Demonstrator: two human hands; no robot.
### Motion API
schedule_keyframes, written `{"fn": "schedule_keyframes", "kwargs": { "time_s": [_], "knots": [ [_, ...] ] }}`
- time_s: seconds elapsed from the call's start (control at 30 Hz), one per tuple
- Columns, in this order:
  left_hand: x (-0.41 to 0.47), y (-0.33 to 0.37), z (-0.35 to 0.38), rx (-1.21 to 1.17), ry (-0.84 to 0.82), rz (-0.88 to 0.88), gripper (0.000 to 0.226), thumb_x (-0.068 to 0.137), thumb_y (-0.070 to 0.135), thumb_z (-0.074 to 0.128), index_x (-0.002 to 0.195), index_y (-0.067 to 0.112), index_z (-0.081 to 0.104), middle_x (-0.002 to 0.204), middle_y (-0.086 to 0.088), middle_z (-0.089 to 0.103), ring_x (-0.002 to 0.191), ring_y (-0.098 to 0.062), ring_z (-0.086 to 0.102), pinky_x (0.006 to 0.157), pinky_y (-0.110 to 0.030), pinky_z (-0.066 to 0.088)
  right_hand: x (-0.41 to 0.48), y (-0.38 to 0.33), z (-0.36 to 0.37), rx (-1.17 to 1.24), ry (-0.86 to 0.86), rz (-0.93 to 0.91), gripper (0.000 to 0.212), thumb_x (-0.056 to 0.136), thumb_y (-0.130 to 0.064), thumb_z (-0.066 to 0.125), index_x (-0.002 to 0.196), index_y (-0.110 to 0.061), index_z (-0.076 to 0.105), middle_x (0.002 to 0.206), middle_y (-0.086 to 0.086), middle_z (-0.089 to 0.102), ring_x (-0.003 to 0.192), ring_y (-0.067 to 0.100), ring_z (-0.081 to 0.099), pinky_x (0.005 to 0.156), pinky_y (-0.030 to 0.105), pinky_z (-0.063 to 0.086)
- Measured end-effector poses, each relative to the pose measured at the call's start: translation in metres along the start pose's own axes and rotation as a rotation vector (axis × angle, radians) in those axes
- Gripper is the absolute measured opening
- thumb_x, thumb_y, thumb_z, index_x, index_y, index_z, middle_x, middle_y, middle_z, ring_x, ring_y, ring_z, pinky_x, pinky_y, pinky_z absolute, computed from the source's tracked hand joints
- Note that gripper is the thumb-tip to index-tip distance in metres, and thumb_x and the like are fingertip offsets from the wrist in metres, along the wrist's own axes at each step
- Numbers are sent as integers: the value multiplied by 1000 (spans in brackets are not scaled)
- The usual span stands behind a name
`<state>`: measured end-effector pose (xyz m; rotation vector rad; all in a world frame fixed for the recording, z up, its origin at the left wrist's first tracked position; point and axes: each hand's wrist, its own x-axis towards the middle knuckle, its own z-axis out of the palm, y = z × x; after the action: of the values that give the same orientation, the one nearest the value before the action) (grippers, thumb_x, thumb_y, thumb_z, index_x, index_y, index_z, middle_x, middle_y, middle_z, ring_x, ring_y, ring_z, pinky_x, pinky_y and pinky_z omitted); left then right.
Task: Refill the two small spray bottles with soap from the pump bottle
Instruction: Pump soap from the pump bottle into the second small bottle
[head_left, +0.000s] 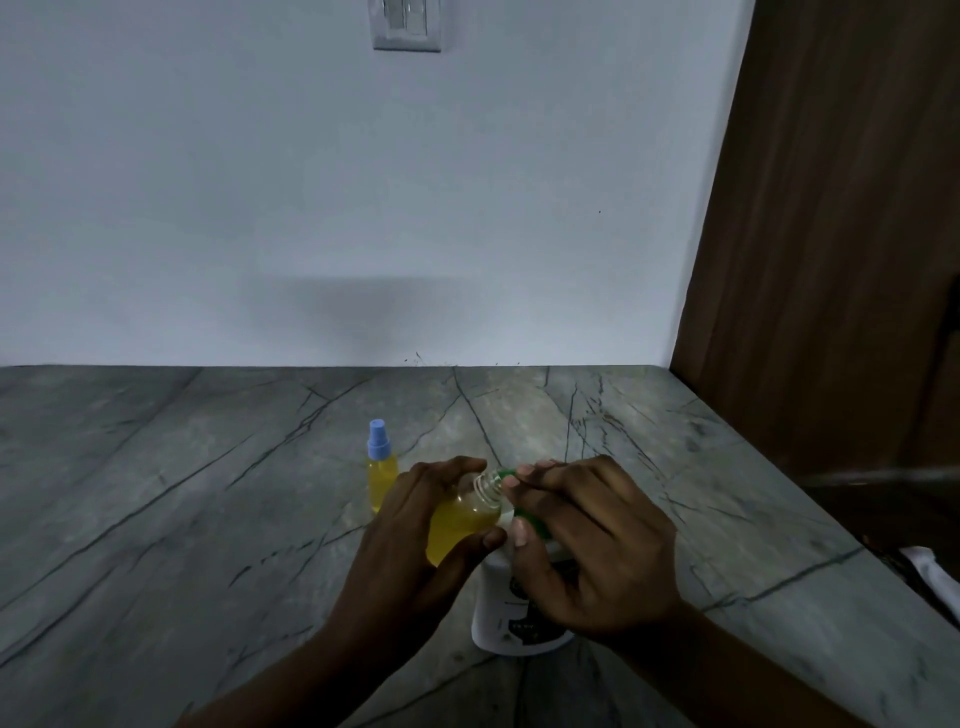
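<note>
**Asker:** What are your fingers doing?

**Me:** My left hand (415, 525) holds the open spray bottle (462, 519). The fingers curl over its top side and the thumb presses underneath. The bottle has no cap and is tilted, with its threaded neck pointing toward two o'clock. It has yellow liquid inside.

**Asker:** And the other hand?

**Me:** My right hand (587, 551) is on the pump bottle (498, 613). Two bent fingers lie across the green pump head (530, 514) and the thumb sits against its front. The open neck is just beside the green nozzle. I can't tell whether they touch.

**Asker:** Where is the pump bottle?

**Me:** It stands upright on the counter (208, 493) at about six o'clock in my view, under my right hand. Its body is white with a dark label, and my hand hides much of it.

**Asker:** And the second small bottle?

**Me:** The capped spray bottle (382, 478) stands at eleven o'clock from my left hand, close behind it. It is upright, holds yellow liquid and has its blue sprayer (378, 440) on.

**Asker:** What else is around?

**Me:** A pale wall (363, 182) is at twelve o'clock, with a switch plate (407, 23) at the top. A brown wooden panel (841, 234) is at three o'clock.
</note>
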<state>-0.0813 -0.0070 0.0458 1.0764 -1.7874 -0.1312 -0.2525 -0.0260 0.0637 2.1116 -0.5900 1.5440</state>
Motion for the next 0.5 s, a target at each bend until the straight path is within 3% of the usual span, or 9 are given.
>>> {"fn": "schedule_keyframes", "kwargs": {
  "time_s": [0.2,0.5],
  "knots": [
    [2,6,0,-71,-18,-23,39,79,51,57,116,39,48,109,20,58,103,5,54,82,-6,40,8,1,-7,25,-19,11,26,87,-15,55,81,-1,75,83,9,70,78,21,65,67,29,51],
    [4,9,-1,-92,-10,-9,42,81,59,54,118,43,44,112,19,57,102,1,57,81,-12,45,13,0,-11,69,-41,86,38,97,-24,45,87,-2,75,86,7,69,81,18,63,73,22,48]
  ]
}}
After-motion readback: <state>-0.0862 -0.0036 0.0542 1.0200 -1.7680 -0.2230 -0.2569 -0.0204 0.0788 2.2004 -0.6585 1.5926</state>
